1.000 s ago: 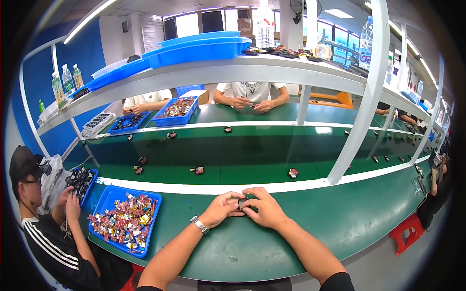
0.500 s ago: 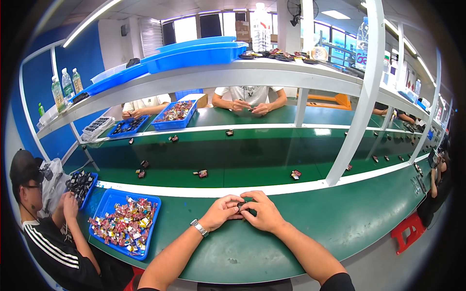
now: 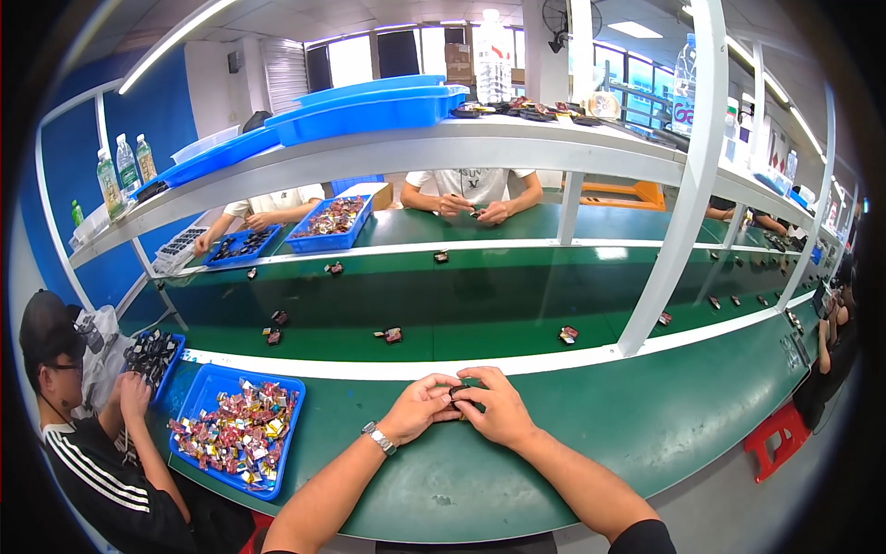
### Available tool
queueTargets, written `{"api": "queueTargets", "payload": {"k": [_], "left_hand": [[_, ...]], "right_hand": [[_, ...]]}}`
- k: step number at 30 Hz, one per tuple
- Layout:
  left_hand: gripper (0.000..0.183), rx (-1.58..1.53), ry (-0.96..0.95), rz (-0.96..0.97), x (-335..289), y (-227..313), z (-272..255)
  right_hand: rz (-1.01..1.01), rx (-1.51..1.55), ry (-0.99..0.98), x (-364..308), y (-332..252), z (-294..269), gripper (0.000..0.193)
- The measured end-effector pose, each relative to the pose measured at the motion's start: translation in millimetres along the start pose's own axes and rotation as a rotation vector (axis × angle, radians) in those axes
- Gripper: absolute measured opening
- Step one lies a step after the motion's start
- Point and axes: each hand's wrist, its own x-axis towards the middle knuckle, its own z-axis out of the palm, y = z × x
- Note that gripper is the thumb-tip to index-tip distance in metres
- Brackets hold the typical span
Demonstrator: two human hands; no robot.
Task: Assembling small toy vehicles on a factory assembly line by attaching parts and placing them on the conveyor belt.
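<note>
Two bare hands work together at the near middle of the green worktop (image 3: 443, 489). The left hand (image 3: 421, 408) and the right hand (image 3: 499, 406) meet at their fingertips, with fingers bent and set narrow around a small dark part (image 3: 455, 393). Both hands grip this part between thumb and fingers; the fingers cover most of it, so its exact shape cannot be told. The part is located near the white rail (image 3: 415, 367), on the near side of it. A metal-banded watch (image 3: 379, 438) is fitted on the left wrist.

To the left of the hands, a blue tray (image 3: 207, 391) rests on the worktop and contains a heap of small red, white and yellow pieces (image 3: 242, 429). Beyond the rail, a green lane (image 3: 489, 319) carries scattered small units, among them one at left of centre (image 3: 392, 335) and one at right of centre (image 3: 568, 334).

At the far left, a seated co-worker (image 3: 97, 471) in a black striped shirt holds both hands up beside a smaller tray of dark parts. On the far side of the lane, another co-worker (image 3: 475, 187) in a light shirt holds both hands close together. Overhead, a white shelf (image 3: 388, 157) supports stacked blue trays (image 3: 369, 118) and a clear bottle (image 3: 494, 65).
</note>
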Motion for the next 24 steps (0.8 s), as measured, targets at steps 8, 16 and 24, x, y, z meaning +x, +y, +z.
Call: {"api": "queueTargets", "payload": {"k": [8, 16, 24], "left_hand": [[0.027, 0.02, 0.029, 0.003, 1.3, -3.3, -1.3], [0.025, 0.047, 0.092, 0.017, 0.6, 0.0, 5.2], [0.025, -0.026, 0.026, 0.046, -1.0, -1.0, 2.8]], "right_hand": [[0.008, -0.011, 0.016, -0.1, -1.4, 1.8, 0.018], [-0.054, -0.037, 0.03, 6.6, -11.1, -4.8, 0.018], [-0.038, -0.04, 0.065, 4.2, -9.7, -2.8, 0.016]]}}
